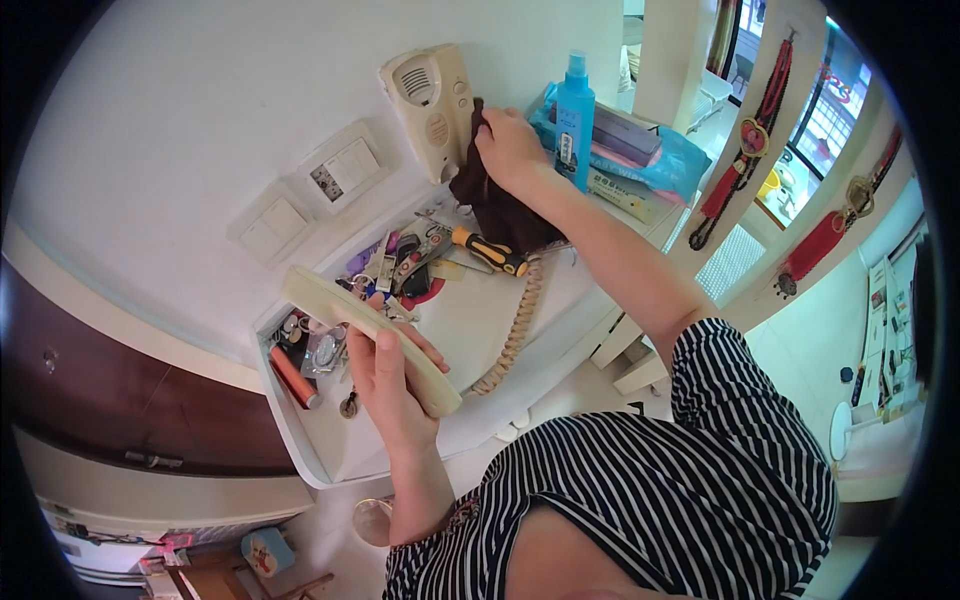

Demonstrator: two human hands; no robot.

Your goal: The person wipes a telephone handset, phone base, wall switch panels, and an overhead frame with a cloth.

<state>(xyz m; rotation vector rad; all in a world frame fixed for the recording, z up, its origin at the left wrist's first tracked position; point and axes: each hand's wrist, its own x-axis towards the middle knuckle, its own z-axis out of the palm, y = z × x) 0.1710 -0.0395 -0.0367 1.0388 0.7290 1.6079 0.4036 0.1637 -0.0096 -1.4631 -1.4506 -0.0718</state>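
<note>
My left hand (390, 375) is wrapped round a cream intercom handset (370, 335), held over the white shelf. A coiled beige cord (515, 330) runs up from near the handset's lower end. My right hand (510, 150) grips a dark brown cloth (495, 205), pressed against the right side of the cream intercom base (430, 110) on the wall. The cloth hangs down onto the shelf and covers part of it. Just below the cloth lies a yellow and black screwdriver (490, 251).
The white shelf (450, 335) holds keys and small items, with a red-orange tube (294, 378) at its left end. A blue spray bottle (574, 125) stands beside a blue wipes pack (680, 165) at the right. Wall switches (345, 172) are left of the intercom.
</note>
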